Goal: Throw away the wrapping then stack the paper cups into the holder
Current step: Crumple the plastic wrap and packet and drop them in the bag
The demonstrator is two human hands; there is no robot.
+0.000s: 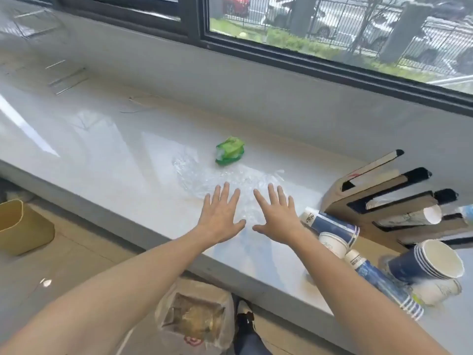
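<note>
Clear plastic wrapping (204,175) lies crumpled flat on the white windowsill counter (102,139), with a green crumpled piece (229,154) at its far edge. My left hand (220,213) and my right hand (277,216) hover side by side over the near part of the wrapping, palms down, fingers spread, holding nothing. To the right lie blue and white paper cups: one stack on its side (332,226), a nested stack (430,262), and a long stack (384,283). Behind them stands a brown cardboard cup holder (389,201) with slanted slots, a few cups in it.
A yellow-brown bin (23,226) stands on the floor at the left. A plastic bag lined bin with rubbish (197,319) sits on the floor below the counter's front edge, between my arms. A window wall runs behind the counter.
</note>
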